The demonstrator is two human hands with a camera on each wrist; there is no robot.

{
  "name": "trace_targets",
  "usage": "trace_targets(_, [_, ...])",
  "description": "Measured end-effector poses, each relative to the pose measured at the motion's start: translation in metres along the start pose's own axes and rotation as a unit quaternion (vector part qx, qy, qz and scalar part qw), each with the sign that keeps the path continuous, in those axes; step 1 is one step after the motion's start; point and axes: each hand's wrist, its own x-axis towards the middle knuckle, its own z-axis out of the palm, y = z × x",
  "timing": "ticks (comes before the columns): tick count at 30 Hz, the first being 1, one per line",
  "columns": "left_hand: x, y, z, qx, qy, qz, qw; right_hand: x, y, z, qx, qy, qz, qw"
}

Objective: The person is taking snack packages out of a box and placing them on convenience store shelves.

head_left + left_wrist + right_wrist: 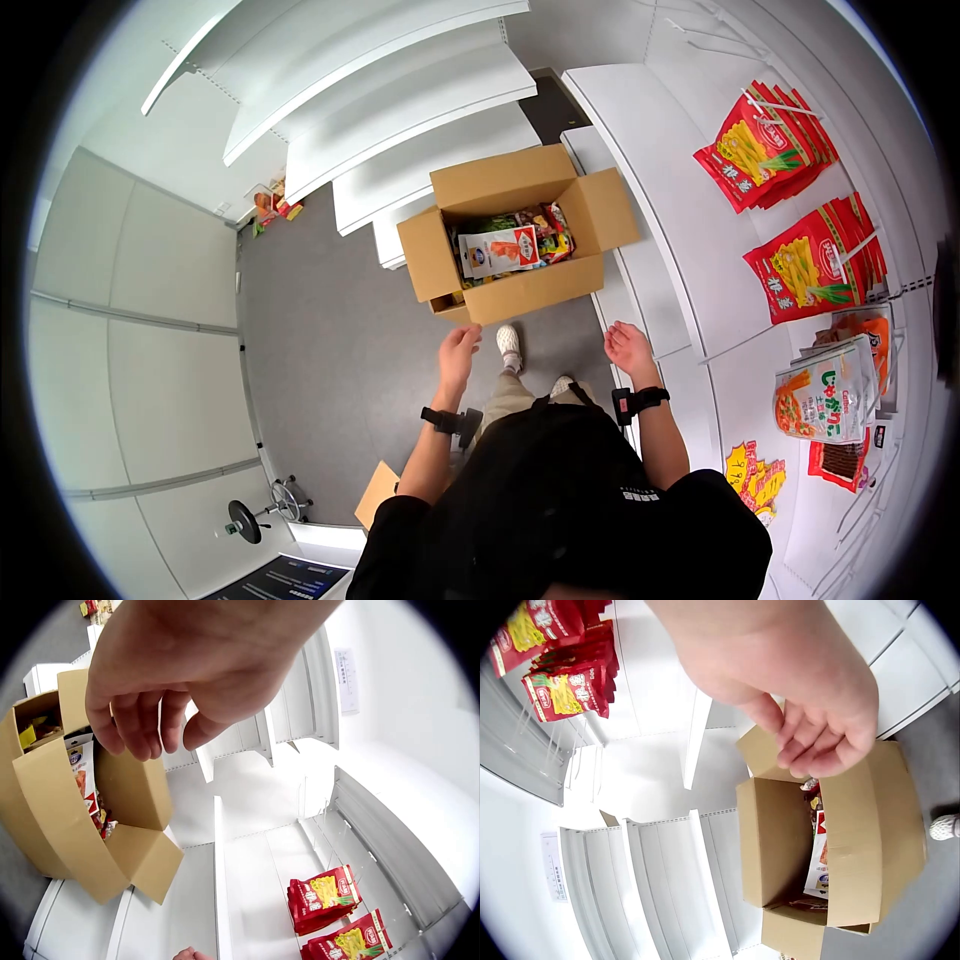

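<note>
My left hand hangs just in front of the near left corner of an open cardboard box, its fingers loosely bent with nothing in them. To the right, my right hand is held in the air near the shelf edge, palm inward, fingers relaxed and bare. Inside the box lie several snack packets, with a white and red snack bag on top. In the left wrist view the fingers overlap a flap of the box. The right wrist view has the curled fingers overlapping the box's edge.
Red snack bags hang from hooks on the right wall, with a second red group and a white pouch nearer me. White shelves stand behind the box. A wheeled stool is at lower left; loose packets lie by the far wall.
</note>
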Motion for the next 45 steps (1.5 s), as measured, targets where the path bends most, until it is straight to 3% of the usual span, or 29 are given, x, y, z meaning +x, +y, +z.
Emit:
trace_targets(6, [0.083,-0.005,0.006,-0.009,-0.041,-0.06,0.997,0.005,-0.012,0.026,0.018,0.029,-0.053,0.998])
trace_targets(10, [0.146,0.001,0.008,-0.103,-0.06,-0.184,0.976,0.015,-0.016,0.041,0.033,0.081,-0.068,0.994])
trace_targets(14, [0.241,-0.057,-0.005,-0.184,-0.062,-0.272,0.942,0.03,-0.014,0.058,0.044,0.09,-0.059,0.993])
trace_targets(15, [0.253,-0.05,0.002,-0.153,-0.02,-0.304,0.94,0.034,-0.013,0.065,0.038,0.097,-0.061,0.993])
trace_targets(20, [0.306,-0.049,0.021,-0.085,0.029,-0.284,0.954,0.045,0.003,0.091,0.039,0.109,-0.042,0.992])
trace_targets(24, [0.361,-0.08,0.029,-0.008,0.035,-0.307,0.951,0.043,0.008,0.104,-0.007,0.121,-0.028,0.992])
trace_targets(27, [0.385,-0.102,0.037,0.059,0.092,-0.327,0.939,0.038,0.011,0.108,-0.012,0.156,-0.039,0.987])
trace_targets(29, [0.395,-0.117,0.045,0.16,0.177,-0.274,0.932,0.033,0.012,0.109,0.001,0.163,-0.05,0.985])
trace_targets(32, [0.411,-0.138,0.045,0.244,0.176,-0.251,0.92,0.022,0.017,0.111,0.025,0.179,-0.058,0.982])
trace_targets(34, [0.422,-0.143,0.038,0.235,0.08,-0.284,0.926,0.016,0.02,0.113,0.038,0.191,-0.063,0.979])
trace_targets(38, [0.422,-0.128,0.032,0.197,0.02,-0.271,0.942,0.011,0.03,0.103,0.055,0.206,-0.081,0.974])
trace_targets(42, [0.423,-0.114,0.028,0.069,0.009,-0.283,0.957,0.006,0.034,0.099,0.081,0.217,-0.088,0.969])
trace_targets(45, [0.434,-0.125,0.02,0.164,-0.013,-0.271,0.948,0.006,0.034,0.098,0.085,0.222,-0.094,0.967])
